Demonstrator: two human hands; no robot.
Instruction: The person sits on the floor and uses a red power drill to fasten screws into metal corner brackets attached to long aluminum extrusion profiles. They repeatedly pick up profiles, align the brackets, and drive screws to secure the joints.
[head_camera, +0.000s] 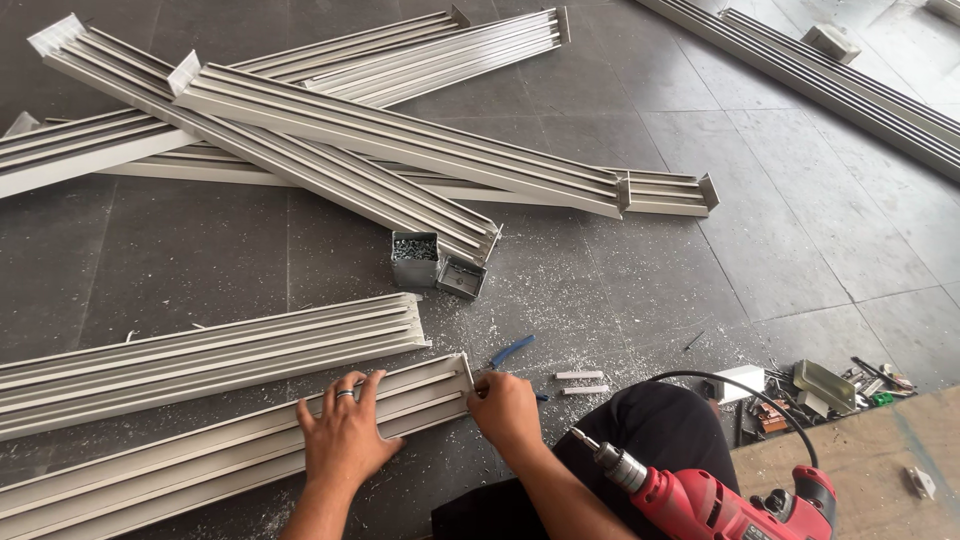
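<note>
We are pressing our left hand (345, 430) flat and wide on the near aluminium rail (230, 450) lying on the floor, while our right hand (505, 408) is pinching its end, perhaps on a small screw; keeping the rail steady matters.

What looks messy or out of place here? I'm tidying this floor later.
White shavings litter the dark floor around the small screw box; a second box lies tipped beside it. Behind, the grey profiles lie crisscrossed.
</note>
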